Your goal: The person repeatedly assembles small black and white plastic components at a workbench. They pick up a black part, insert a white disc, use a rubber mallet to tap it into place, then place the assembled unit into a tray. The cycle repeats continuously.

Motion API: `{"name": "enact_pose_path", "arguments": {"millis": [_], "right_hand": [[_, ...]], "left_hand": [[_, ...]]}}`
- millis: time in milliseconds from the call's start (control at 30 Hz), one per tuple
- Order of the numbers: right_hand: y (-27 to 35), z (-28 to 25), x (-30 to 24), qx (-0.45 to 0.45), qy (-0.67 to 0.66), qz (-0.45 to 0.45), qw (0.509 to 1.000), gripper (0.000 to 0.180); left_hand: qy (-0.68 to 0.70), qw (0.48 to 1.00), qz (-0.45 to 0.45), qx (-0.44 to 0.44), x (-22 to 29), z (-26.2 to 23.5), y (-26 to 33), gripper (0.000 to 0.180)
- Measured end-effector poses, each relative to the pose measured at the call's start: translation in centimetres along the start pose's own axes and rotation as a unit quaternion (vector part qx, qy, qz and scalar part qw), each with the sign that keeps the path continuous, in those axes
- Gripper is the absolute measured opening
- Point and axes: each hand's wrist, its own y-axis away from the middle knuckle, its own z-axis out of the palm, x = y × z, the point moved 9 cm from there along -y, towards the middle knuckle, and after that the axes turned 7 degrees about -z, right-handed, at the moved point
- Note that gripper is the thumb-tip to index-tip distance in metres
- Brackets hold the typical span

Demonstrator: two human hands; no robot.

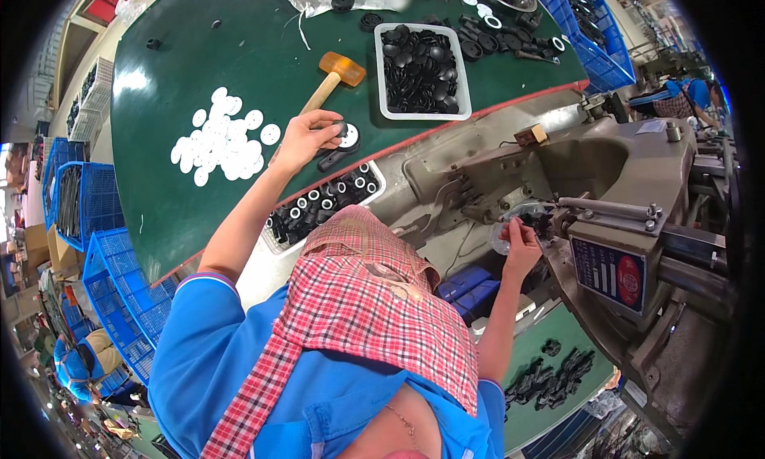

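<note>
My left hand (309, 140) is closed in a pinch on a small black round cap (342, 129). The cap is held at a white disc (350, 139) that sits on a black wheel-like part near the table's red edge. Just behind that hand lies a mallet (341, 68) with an amber head and a wooden handle. Off to the right, my right hand (519, 248) has its fingers drawn together at a crumpled clear plastic bag (500, 239) beside the grey machine (629, 168). Whatever those fingertips grip is too small to make out.
Many white discs (219, 140) lie spread on the green table (159, 220). A white tub (382, 100) holds black caps. Below the edge, a tray (376, 172) carries black parts with white rings. Blue crates (131, 292) stand left; black pieces (558, 375) lie lower right.
</note>
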Motion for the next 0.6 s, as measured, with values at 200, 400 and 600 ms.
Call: {"name": "enact_pose_path", "arguments": {"millis": [200,400,600], "right_hand": [[1.2,2.1,-2.6,-0.07,0.333,-0.236,0.91,0.023],[5.2,10.7,-1.2,-0.275,0.326,-0.137,0.894,0.024],[5.9,31.4,-3.9,-0.435,0.106,-0.274,0.851,0.062]], "left_hand": [[-0.146,0.987,-0.029,0.055,-1.0,0.1,-0.5,0.026],[-0.186,0.976,-0.052,0.098,-1.1,-0.5,-0.9,0.028],[-0.188,0.974,-0.078,0.097,-0.9,-0.2,-1.4,0.029]]}}
